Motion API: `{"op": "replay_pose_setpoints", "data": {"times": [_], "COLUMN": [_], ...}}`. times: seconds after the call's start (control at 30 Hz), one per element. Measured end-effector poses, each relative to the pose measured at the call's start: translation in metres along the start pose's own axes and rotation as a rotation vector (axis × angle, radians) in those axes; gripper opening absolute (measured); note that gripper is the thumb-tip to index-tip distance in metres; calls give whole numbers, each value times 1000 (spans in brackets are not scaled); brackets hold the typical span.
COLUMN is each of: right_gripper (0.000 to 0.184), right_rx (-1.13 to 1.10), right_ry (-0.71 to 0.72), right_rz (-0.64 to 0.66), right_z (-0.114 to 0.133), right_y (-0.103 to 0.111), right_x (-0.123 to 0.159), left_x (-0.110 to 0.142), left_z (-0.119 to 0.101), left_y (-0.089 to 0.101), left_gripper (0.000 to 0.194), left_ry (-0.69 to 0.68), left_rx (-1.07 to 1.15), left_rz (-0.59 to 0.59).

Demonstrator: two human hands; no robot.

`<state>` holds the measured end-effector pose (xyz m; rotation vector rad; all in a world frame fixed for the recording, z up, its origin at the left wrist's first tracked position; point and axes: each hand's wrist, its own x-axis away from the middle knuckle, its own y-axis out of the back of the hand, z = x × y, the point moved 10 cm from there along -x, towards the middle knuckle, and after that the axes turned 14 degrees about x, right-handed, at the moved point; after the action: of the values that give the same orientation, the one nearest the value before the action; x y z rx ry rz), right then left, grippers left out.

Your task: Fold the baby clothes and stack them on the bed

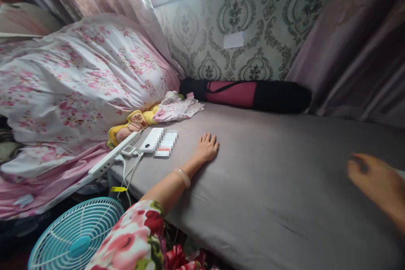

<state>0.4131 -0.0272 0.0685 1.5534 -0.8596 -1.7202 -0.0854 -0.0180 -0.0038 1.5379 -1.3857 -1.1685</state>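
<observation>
My left hand [207, 147] lies flat on the grey sheet [253, 185], palm down with its fingers apart, and holds nothing. A pale bangle [182, 178] circles that wrist. To its left are a white phone [152, 140] and a blurred-out white and red item [166, 143]. Over the right side of the sheet is my right hand [375, 179], smeared by motion with its fingers bent. A dark patch shows between thumb and fingers; whether it is a gap or a small thing, I cannot make out.
A white power strip [115, 156] with plugged-in cables lies along the bed's left edge, above a turquoise fan [79, 240]. Against the wall rests a long black and pink bag [232, 94]. Floral bedding [79, 67], a yellow cartoon item [126, 128] and a printed cloth [179, 109] sit left.
</observation>
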Motion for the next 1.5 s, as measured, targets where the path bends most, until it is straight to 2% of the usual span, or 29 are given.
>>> {"op": "replay_pose_setpoints", "data": {"times": [0.03,0.1,0.2,0.37,0.5,0.63,0.73,0.8,0.83,1.0,1.17,1.23,1.37,1.5], "right_gripper": [32,33,36,37,36,36,37,37,36,37,37,37,38,38], "right_rx": [-24,-93,-158,-191,-246,-285,-313,-326,-329,-334,-320,-309,-306,-312], "right_ry": [63,196,372,513,625,642,614,593,584,570,571,582,599,591], "right_rz": [96,179,246,301,293,256,247,245,243,233,226,220,218,216], "right_z": [33,100,187,282,330,342,339,336,335,335,334,334,336,336], "right_y": [-26,-61,-82,-71,-52,-44,-45,-47,-47,-45,-40,-39,-38,-36], "right_x": [-3,0,23,61,82,93,96,96,96,98,99,99,100,100], "left_x": [0,1,1,0,0,-3,-16,-31,-38,-63,-68,-66,-53,-45], "left_z": [0,1,2,3,1,2,18,48,63,139,205,228,265,286], "left_y": [0,0,1,-1,-2,6,17,30,37,71,102,115,142,156], "left_gripper": [56,56,56,57,57,51,38,29,29,34,26,26,40,41], "left_ry": [-1,3,1,-9,-23,-76,-75,52,104,310,502,566,679,711], "left_rx": [-3,-10,-10,-4,7,53,269,520,561,579,531,505,427,369], "left_rz": [4,8,-2,-12,-2,17,63,26,-11,-203,-359,-414,-528,-563]}}
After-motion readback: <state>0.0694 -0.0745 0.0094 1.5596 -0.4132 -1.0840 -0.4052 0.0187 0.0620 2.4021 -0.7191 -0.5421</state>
